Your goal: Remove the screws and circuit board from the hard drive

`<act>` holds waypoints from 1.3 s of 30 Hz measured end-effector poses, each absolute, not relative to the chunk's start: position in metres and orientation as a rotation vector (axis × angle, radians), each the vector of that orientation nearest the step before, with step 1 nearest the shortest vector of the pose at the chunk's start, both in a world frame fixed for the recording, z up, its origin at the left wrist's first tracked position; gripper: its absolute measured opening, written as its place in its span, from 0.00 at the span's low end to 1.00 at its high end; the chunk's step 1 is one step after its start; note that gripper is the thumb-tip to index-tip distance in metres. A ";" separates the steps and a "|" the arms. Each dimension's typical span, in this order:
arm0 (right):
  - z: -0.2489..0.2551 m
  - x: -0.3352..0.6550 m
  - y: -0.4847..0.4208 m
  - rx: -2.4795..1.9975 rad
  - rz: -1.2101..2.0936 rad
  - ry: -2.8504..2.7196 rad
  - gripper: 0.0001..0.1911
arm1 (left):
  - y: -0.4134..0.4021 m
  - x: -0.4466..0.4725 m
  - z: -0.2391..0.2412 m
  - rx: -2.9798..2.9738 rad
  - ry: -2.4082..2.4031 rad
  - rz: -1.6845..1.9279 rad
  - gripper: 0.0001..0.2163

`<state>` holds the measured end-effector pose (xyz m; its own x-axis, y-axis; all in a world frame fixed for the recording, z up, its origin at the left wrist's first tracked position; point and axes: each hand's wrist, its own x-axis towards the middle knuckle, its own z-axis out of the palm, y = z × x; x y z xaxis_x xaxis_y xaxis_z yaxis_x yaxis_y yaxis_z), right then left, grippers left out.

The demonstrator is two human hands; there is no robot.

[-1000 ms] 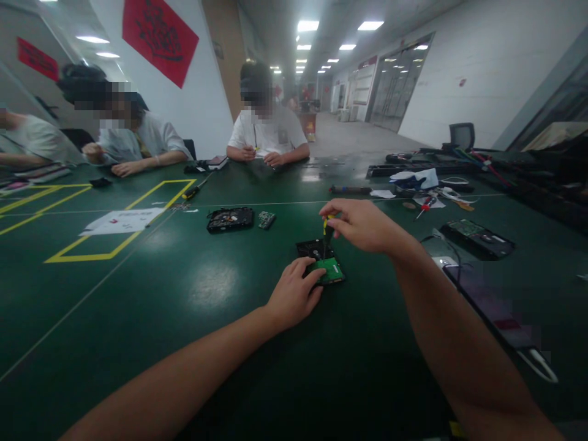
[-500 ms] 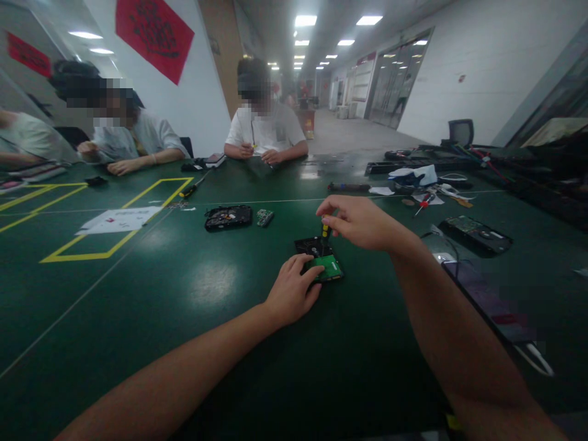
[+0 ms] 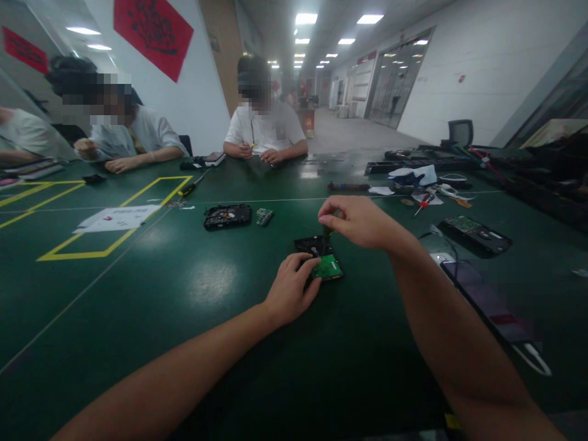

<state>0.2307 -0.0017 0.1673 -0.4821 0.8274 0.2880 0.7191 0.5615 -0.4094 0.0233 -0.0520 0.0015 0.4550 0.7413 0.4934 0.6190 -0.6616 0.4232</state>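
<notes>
A black hard drive (image 3: 310,246) with a green circuit board (image 3: 327,267) on top lies on the green table (image 3: 184,306) in front of me. My left hand (image 3: 291,289) rests on the drive's near left corner, fingers curled over its edge and holding it down. My right hand (image 3: 356,220) hovers just above the drive, fingers pinched round the handle of a small screwdriver (image 3: 326,235) that stands upright with its tip on the drive.
Another opened drive (image 3: 228,216) and a loose board (image 3: 265,216) lie further back. Papers (image 3: 117,218) sit in a yellow-taped box at left. Tools, cloths and another drive (image 3: 475,234) crowd the right side, with a dark tablet (image 3: 482,297) near my right arm. Other people sit opposite.
My right hand has turned slightly on the screwdriver, hiding its yellow part. The left hand stays on the drive. The view shifted a little.
</notes>
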 end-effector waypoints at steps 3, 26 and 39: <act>0.167 0.230 -0.002 -1.280 0.333 -2.323 0.09 | -0.051 0.022 0.004 2.348 1.226 1.154 0.14; 0.170 0.229 -0.006 -1.273 0.325 -2.314 0.09 | -0.036 0.010 0.007 2.230 1.322 1.217 0.06; 0.170 0.229 -0.003 -1.284 0.269 -2.318 0.08 | -0.042 0.015 0.006 2.637 1.070 0.975 0.15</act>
<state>0.2292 -0.0033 0.1698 -0.4488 0.8387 0.3085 0.7458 0.5417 -0.3878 0.0152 -0.0419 0.0064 0.5389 0.6640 0.5183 0.5775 -0.7392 0.3465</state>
